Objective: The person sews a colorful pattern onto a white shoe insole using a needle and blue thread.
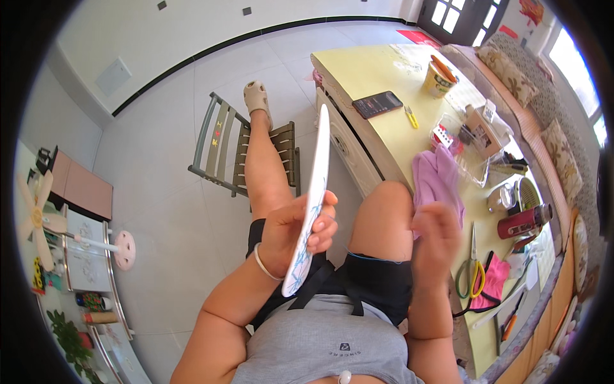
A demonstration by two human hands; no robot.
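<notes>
My left hand [296, 232] grips a long, thin white piece with a blue plant pattern [313, 211]. The piece stands nearly edge-on in front of my lap, so its full shape is hidden. Fingers wrap round its right edge while the palm lies on the left. My right hand [438, 240] is raised near the table's edge and smeared by motion; whether it holds anything does not show. Just beyond it lies a crumpled purple cloth [438, 176]. Scissors [472, 276] with yellow and green handles rest to its right, beside a pink and black cloth [494, 281].
The pale yellow table [358, 70] bears a phone [377, 104], a yellow cutter [411, 117], a paper tub [440, 78] and a dark red flask [523, 221]. My foot rests on a folding chair [220, 144]. A white fan [41, 219] stands at far left; a sofa [534, 121] lines the right.
</notes>
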